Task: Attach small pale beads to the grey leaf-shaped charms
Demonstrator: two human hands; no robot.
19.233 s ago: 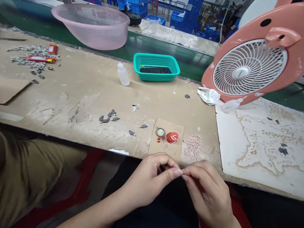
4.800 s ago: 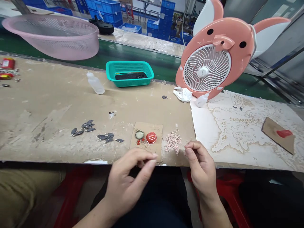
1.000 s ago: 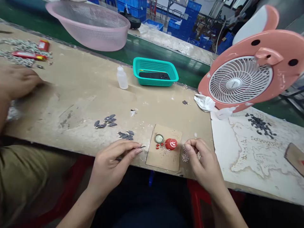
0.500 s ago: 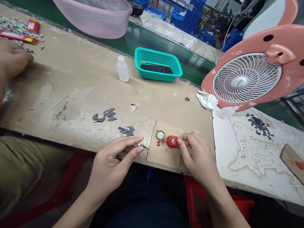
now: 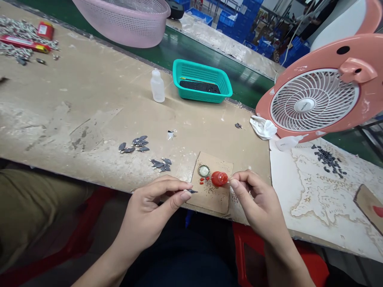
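My left hand (image 5: 160,207) pinches a small dark leaf-shaped piece (image 5: 192,191) between thumb and forefinger, its tip pointing right over the cardboard's edge. My right hand (image 5: 259,203) is closed in a pinch just right of a small glossy red container (image 5: 219,179). A thin, pale sliver shows at those fingertips, too small to name. The container stands on a square of cardboard (image 5: 209,201). Beside it are a bottle cap (image 5: 204,171) with pale contents and several red bits (image 5: 202,180). More leaf-shaped pieces (image 5: 161,164) lie left of the cardboard.
A squeeze bottle (image 5: 157,87) and a green basket (image 5: 202,95) holding a phone stand farther back. At right are a pink fan (image 5: 305,105), a white cloth (image 5: 263,127) and a pile of dark pieces (image 5: 329,160) on paper. A person's leg (image 5: 36,211) is at left.
My left hand has moved right with the leaf-shaped piece, closer to the red container. My right hand has drawn slightly off the container. The other person's hand at far left has mostly left view.
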